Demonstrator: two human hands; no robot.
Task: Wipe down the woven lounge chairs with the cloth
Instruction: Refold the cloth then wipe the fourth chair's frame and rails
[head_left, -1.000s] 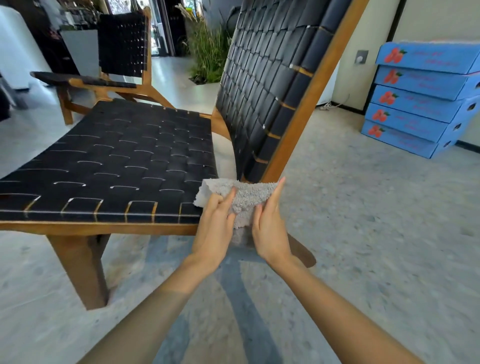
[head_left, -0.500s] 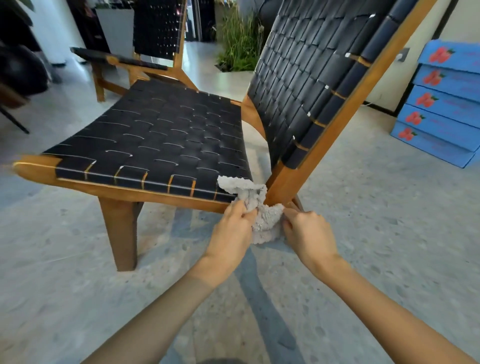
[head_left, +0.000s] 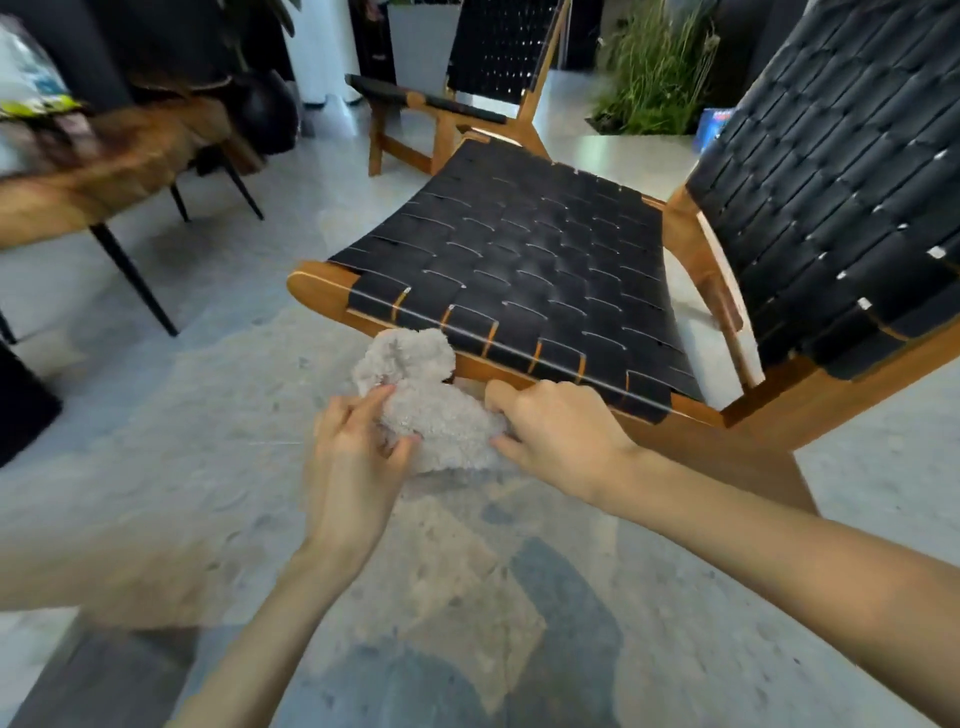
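Cloth: a fluffy, pale grey cloth (head_left: 431, 410) is bunched into a loose wad and held off the floor, just in front of the near lounge chair's side edge. Its upper fold reaches up against the wooden rail (head_left: 470, 369).
Left hand: the left hand (head_left: 358, 457) pinches the cloth's left side, with the thumb on the underside and the fingertips pressed into the pile on top.
Right hand: the right hand (head_left: 561, 436) grips the cloth's right side with curled fingers. Its knuckles lie just beside the rail, and it is unclear whether they touch it.
Hands together: both are clamped on the same wad, close to each other, with only cloth between them.
Near lounge chair: the near lounge chair (head_left: 769, 405) has a brown wooden frame. Its seat (head_left: 519, 270) is woven from wide black straps that wrap over the rail.
Backrest: the backrest (head_left: 831, 182), in the same black weave, leans away at the right.
Far lounge chair: a far lounge chair (head_left: 493, 67) of the same make stands behind the near one, well apart from the hands.
Table: a wooden table (head_left: 104, 156) on thin dark legs stands at the left, blurred.
Plant: a tall green plant (head_left: 654, 67) stands at the back.
Floor: the floor (head_left: 208, 415) is speckled grey stone with darker bands under the forearms.
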